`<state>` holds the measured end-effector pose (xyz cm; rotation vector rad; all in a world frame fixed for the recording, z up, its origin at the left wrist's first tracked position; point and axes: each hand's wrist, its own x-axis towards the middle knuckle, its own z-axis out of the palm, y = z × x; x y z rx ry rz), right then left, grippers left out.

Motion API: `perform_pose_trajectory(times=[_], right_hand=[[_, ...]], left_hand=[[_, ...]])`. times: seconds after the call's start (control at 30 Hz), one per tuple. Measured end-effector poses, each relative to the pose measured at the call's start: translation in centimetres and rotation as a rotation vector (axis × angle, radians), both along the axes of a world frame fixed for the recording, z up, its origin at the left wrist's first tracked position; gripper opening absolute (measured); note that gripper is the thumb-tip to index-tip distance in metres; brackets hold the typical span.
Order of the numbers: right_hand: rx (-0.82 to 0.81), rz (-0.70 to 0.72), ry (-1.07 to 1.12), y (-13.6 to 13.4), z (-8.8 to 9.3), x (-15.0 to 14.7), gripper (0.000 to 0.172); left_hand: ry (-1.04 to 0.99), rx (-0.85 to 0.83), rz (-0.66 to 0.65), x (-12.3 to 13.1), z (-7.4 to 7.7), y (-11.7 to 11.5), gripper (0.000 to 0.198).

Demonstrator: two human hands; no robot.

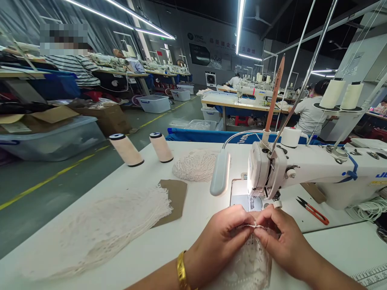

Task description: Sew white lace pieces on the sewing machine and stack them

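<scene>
My left hand (pixel 222 235) and my right hand (pixel 284 237) meet in front of the white sewing machine (pixel 302 169). Both pinch the top edge of a piece of white lace (pixel 248 266), thumbs and forefingers pressed together around a thin white cord. The lace hangs down between my wrists onto the white table (pixel 145 249). A gold bangle (pixel 181 272) sits on my left wrist. The needle area (pixel 252 201) lies just beyond my fingertips, lit by the machine's lamp (pixel 220 177).
A pile of white cords (pixel 102 229) lies on brown card (pixel 175 197) to the left, and a smaller bundle (pixel 195 165) further back. Two thread cones (pixel 127 150) stand at the far edge. Red snips (pixel 313 210) lie right of the needle. Other people sit at distant machines.
</scene>
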<state>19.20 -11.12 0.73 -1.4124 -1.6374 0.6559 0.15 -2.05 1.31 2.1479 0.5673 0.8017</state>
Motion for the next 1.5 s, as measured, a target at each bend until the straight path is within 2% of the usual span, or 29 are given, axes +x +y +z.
perform_pose_trajectory(times=[0.13,0.4,0.67,0.77,0.87,0.93,1.13,1.23,1.5], right_hand=[[-0.066,-0.014,0.064,0.0,0.2,-0.2,0.005],[-0.086,0.008,0.171,0.1,0.4,-0.2,0.004],[-0.067,0.026,0.140,0.2,0.3,-0.2,0.005],[-0.070,0.032,0.110,0.2,0.4,-0.1,0.007],[-0.063,0.028,0.091,0.1,0.6,-0.1,0.008],[-0.045,0.018,0.089,0.2,0.6,-0.1,0.009],[-0.053,-0.001,0.095,0.2,0.6,0.1,0.018],[-0.051,0.018,0.100,0.2,0.5,0.3,0.014],[-0.178,0.082,0.113,0.1,1.3,0.2,0.015]], left_hand=[[0.005,-0.013,-0.013,-0.1,0.0,-0.1,0.023],[0.001,0.013,-0.018,-0.2,0.1,0.0,0.021],[0.010,0.018,-0.009,-0.1,0.2,-0.1,0.020],[0.024,-0.087,-0.011,0.1,0.8,-0.3,0.017],[0.028,-0.270,-0.069,0.4,1.4,-0.5,0.022],[0.009,-0.327,-0.087,0.5,1.6,-0.5,0.022],[0.001,-0.253,0.006,0.4,1.1,-0.4,0.017],[0.008,-0.234,0.004,0.4,1.0,-0.4,0.017],[0.035,-0.252,-0.005,0.4,1.3,-0.4,0.014]])
